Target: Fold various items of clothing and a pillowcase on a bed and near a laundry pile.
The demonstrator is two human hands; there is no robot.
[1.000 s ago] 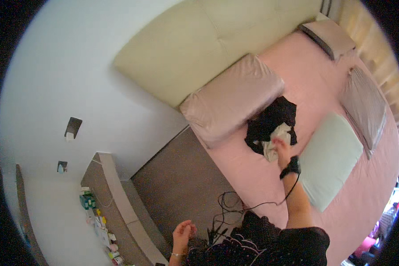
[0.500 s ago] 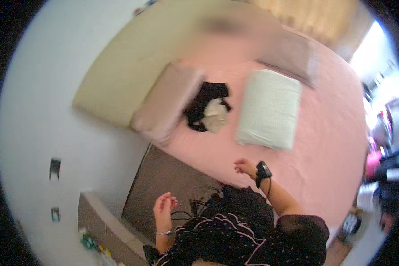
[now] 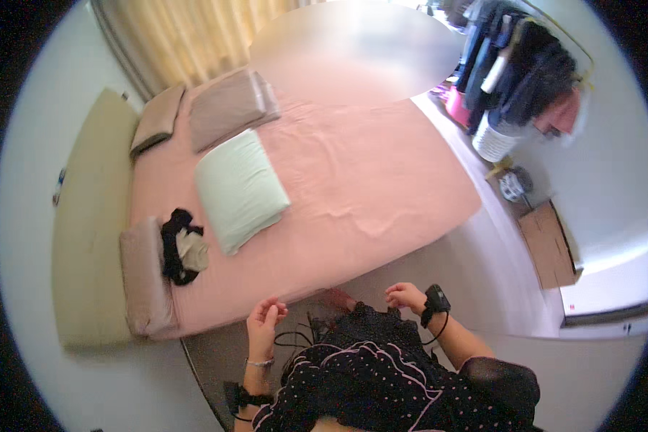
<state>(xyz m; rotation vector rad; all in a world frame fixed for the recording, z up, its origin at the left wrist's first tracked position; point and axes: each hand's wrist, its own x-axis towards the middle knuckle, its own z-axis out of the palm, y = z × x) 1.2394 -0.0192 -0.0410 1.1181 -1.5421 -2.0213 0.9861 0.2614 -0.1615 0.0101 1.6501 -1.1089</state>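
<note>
Pink bed just ahead of the left hand (kinda half-open) and right hand (loosely curled), both empty-looking. Black clothing bunched up with a cream cloth, forward-left of the left hand, right beside a mauve pillow. Mint pillow farther out, ahead and a touch left of that same hand.

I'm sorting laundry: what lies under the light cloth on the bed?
Black fabric shows along the left, upper and lower edges of the light cloth; anything it fully covers is hidden.
</note>
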